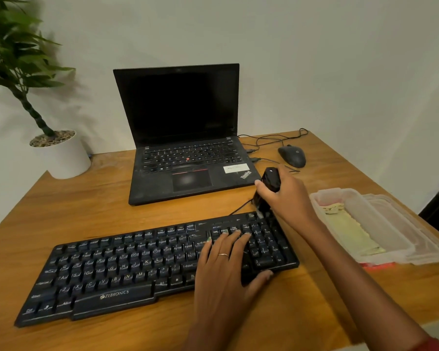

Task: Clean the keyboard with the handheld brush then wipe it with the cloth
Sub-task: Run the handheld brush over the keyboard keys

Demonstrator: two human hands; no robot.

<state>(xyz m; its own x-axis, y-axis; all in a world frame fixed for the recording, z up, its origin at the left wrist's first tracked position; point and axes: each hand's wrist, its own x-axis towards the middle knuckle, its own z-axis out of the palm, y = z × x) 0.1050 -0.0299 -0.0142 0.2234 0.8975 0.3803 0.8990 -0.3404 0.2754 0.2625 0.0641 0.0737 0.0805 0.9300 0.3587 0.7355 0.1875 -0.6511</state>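
Note:
A black Zebronics keyboard (127, 272) lies slanted across the front of the wooden table (91, 203). My left hand (226, 264) rests flat on its right part, fingers straight over the keys and thumb at the front edge. My right hand (287, 196) grips a black handheld brush (268, 188) upright, with its bristle end touching the keyboard's far right corner by the number pad. A pale yellow-green cloth (350, 229) lies inside a clear plastic box (380, 221) to the right of the keyboard.
An open black laptop (185, 148) stands behind the keyboard, screen dark. A black mouse (292, 155) and its cables lie at the back right. A potted plant (58, 153) in a white pot stands at the back left. The table's right edge runs just beyond the box.

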